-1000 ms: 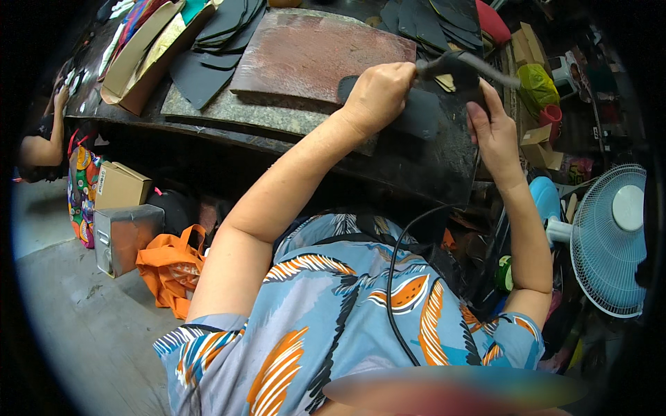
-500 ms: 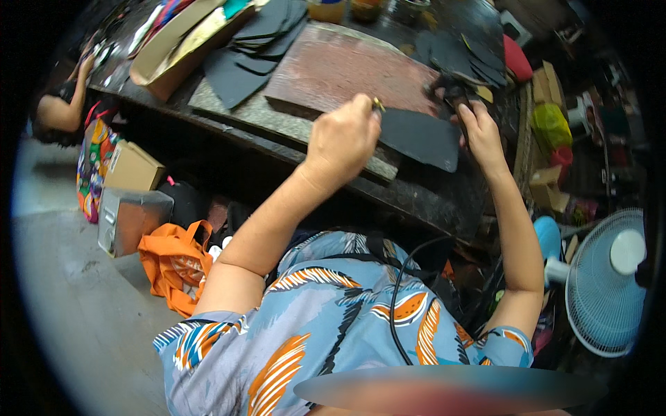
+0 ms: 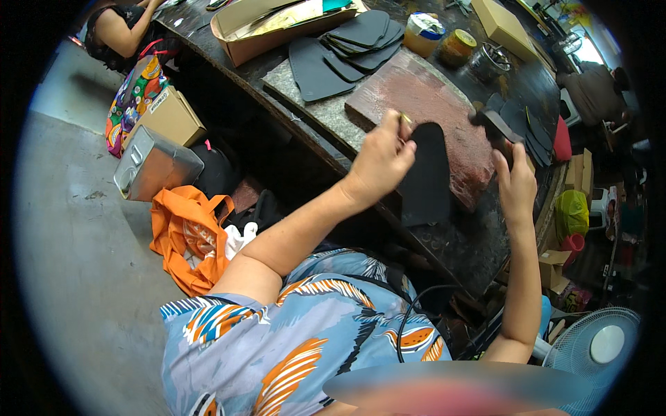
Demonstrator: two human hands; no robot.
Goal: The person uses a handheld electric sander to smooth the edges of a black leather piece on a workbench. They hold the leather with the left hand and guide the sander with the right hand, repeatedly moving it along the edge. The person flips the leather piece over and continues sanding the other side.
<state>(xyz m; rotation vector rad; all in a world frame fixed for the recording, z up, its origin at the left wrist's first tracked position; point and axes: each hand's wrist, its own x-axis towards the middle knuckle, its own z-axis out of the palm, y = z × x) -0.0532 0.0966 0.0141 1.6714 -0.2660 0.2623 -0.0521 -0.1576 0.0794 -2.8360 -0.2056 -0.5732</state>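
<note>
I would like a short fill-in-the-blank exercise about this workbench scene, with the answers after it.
1. The dark sole-shaped piece lies on a reddish ____.
2. The right hand grips a ____.
3. The bag on the floor is ____.
4. The left hand pinches a small ____-coloured tool.

Missing words: slab; hammer; orange; brass

Dark workbench (image 3: 485, 243): reddish slab (image 3: 423, 111), black sole pieces (image 3: 347, 45), cardboard tray (image 3: 257, 35), tins (image 3: 444, 38).
</note>
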